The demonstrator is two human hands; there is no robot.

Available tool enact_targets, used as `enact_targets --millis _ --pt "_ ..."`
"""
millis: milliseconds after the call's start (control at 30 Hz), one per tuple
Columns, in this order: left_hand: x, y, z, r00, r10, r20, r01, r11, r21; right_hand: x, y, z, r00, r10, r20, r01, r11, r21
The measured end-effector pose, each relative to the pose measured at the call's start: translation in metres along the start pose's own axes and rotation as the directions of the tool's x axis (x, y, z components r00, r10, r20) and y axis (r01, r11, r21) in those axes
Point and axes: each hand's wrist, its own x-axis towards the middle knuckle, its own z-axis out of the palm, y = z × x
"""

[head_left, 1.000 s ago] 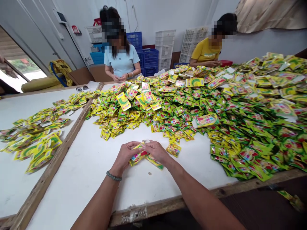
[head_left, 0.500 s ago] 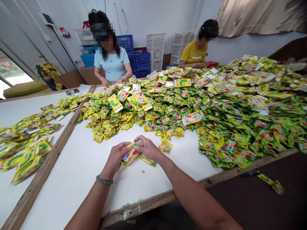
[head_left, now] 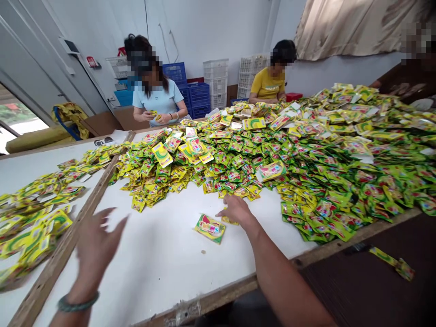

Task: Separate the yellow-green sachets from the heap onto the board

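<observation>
My left hand [head_left: 97, 245] is over the wooden strip on the left, blurred by motion, with thumb and fingers spread and nothing in them. My right hand [head_left: 236, 210] reaches over the white table top, thumb and forefinger apart. Just beneath it a small yellow packet [head_left: 230, 221] shows in part; whether the fingers touch it I cannot tell. Between my hands a yellow-green card pack [head_left: 210, 228] with coloured letters lies flat on the table.
A large heap of green and yellow packets [head_left: 306, 168] covers the table's far and right side. More yellow packs [head_left: 37, 227] lie left of the wooden strip [head_left: 73, 231]. Two people [head_left: 158, 97] [head_left: 269, 86] sit across the table; another is partly visible at far right.
My left hand has let go of the yellow pack and swung left. The pack between my hands is gone from them. My right hand has moved right and forward, toward the small packet.
</observation>
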Motion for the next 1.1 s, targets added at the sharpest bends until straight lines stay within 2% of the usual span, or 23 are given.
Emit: enact_targets --millis 33,100,133,200,300,367,400,467,567,600,667,733,767,833,900,967,1033,1067,1100 --pt "-0.006 0.020 0.019 0.995 0.031 0.092 -0.032 0.999 0.007 0.000 -0.002 0.003 1.000 -0.027 0.011 0.027 1.000 0.005" --pt "-0.019 0.059 0.057 0.934 0.144 0.327 -0.146 0.989 -0.021 0.002 -0.005 0.008 0.998 -0.063 -0.004 0.063 0.997 0.052" --pt "-0.025 0.075 0.073 0.899 0.186 0.397 -0.195 0.981 -0.018 0.004 -0.006 0.009 0.995 -0.085 -0.050 0.089 0.992 0.085" --pt "-0.038 0.102 0.099 0.835 0.255 0.487 -0.287 0.958 -0.009 0.009 -0.007 0.009 0.965 -0.121 -0.233 0.154 0.980 0.128" --pt "-0.055 0.123 0.121 0.761 0.307 0.572 -0.363 0.932 -0.018 0.019 -0.010 0.005 0.843 -0.113 -0.526 0.189 0.978 0.093" --pt "-0.061 0.125 0.128 0.743 0.309 0.594 -0.341 0.938 -0.062 0.027 -0.013 0.001 0.786 -0.081 -0.613 0.154 0.986 0.067" --pt "-0.062 0.123 0.131 0.742 0.305 0.597 -0.304 0.947 -0.106 0.031 -0.014 -0.001 0.782 -0.080 -0.618 0.142 0.989 0.051" --pt "-0.057 0.114 0.133 0.737 0.303 0.604 -0.181 0.950 -0.255 0.042 -0.015 -0.004 0.829 -0.111 -0.549 0.136 0.991 0.005" --pt "-0.043 0.099 0.125 0.741 0.295 0.603 -0.019 0.907 -0.420 0.057 -0.015 -0.007 0.923 -0.164 -0.349 0.144 0.986 -0.082" --pt "-0.039 0.096 0.120 0.765 0.266 0.586 -0.016 0.918 -0.397 0.060 -0.014 -0.008 0.937 -0.167 -0.308 0.142 0.984 -0.104" --pt "-0.035 0.095 0.108 0.833 0.198 0.516 -0.075 0.965 -0.251 0.063 -0.013 -0.006 0.940 -0.167 -0.298 0.142 0.984 -0.106" --pt "-0.041 0.102 0.099 0.856 0.218 0.468 -0.176 0.975 -0.132 0.060 -0.013 -0.003 0.931 -0.145 -0.336 0.147 0.989 -0.018" --pt "-0.047 0.108 0.097 0.839 0.278 0.468 -0.246 0.961 -0.129 0.057 -0.013 -0.002 0.927 -0.117 -0.357 0.149 0.987 0.061" --pt "-0.064 0.122 0.099 0.744 0.451 0.493 -0.399 0.892 -0.213 0.050 -0.015 0.002 0.934 -0.044 -0.355 0.155 0.945 0.288" --pt "-0.079 0.133 0.106 0.636 0.593 0.494 -0.501 0.804 -0.320 0.043 -0.017 0.005 0.964 0.000 -0.264 0.153 0.816 0.557" --pt "-0.088 0.137 0.114 0.560 0.675 0.480 -0.542 0.737 -0.403 0.036 -0.018 0.006 0.992 -0.002 -0.129 0.102 0.625 0.774" --pt "-0.089 0.132 0.117 0.524 0.718 0.457 -0.571 0.695 -0.437 0.030 -0.017 0.006 0.999 -0.019 -0.028 0.033 0.450 0.893" --pt "-0.088 0.127 0.116 0.525 0.729 0.439 -0.590 0.684 -0.429 0.027 -0.016 0.006 1.000 -0.031 -0.001 0.013 0.388 0.921" --pt "-0.086 0.120 0.114 0.548 0.725 0.417 -0.604 0.688 -0.402 0.025 -0.014 0.005 0.999 -0.046 0.015 0.003 0.353 0.936"
